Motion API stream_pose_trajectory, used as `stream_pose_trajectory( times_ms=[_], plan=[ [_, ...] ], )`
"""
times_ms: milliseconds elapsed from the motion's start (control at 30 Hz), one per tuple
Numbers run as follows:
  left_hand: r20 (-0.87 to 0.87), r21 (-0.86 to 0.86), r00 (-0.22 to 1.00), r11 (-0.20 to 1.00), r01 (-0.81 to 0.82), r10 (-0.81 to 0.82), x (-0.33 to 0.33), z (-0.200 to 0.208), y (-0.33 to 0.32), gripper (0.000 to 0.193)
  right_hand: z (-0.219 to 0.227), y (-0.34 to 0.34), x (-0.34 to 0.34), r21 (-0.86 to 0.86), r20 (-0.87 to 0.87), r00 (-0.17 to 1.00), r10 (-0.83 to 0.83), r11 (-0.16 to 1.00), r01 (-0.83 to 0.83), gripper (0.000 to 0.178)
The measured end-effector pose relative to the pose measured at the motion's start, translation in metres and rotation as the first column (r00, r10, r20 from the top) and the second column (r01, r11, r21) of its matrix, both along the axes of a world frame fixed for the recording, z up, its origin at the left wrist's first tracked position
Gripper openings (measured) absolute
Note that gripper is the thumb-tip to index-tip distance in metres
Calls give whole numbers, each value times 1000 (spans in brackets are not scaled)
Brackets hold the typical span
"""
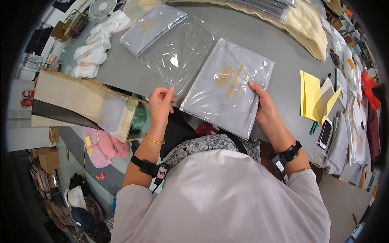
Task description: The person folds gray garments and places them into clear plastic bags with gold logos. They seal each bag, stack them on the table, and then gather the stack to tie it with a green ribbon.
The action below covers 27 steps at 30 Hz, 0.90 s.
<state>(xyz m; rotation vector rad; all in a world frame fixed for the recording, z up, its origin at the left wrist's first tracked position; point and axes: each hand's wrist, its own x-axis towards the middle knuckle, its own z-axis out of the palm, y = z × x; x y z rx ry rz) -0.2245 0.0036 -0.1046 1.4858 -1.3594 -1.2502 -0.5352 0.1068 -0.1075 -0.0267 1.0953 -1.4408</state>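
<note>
A flat grey package in a clear plastic bag, with gold print and a small white label, lies tilted at the table's near edge. My right hand grips its right side, thumb on top and the fingers hidden underneath. My left hand pinches the corner of a sheet of clear plastic film to the package's left. Whether this film is part of the package's bag or a separate bag, I cannot tell. Beyond it lies a small stack of similar grey packages.
An open wooden drawer with clear bags juts out at the left. White bundled plastic bags lie at the far left. Cream cloth is stacked at the back right. Yellow paper and a phone lie at the right.
</note>
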Motion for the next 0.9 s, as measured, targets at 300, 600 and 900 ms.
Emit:
stream_pose_trajectory(
  times_ms=[300, 600, 900],
  plan=[
    [-543, 293, 838, 947, 131, 52, -26, 1, 5, 4, 45, 0, 15, -134, 263, 963, 59, 991, -24, 45],
    [-473, 321, 881, 934, 157, 14, -35, -14, 8, 9, 53, -2, -8, 274, -697, 666, 266, 957, -96, 70],
    [-514, 314, 857, 938, 145, 40, -46, -2, 11, 7, 50, -24, 117, 431, -516, -846, -135, 812, -393, 73]
  ],
)
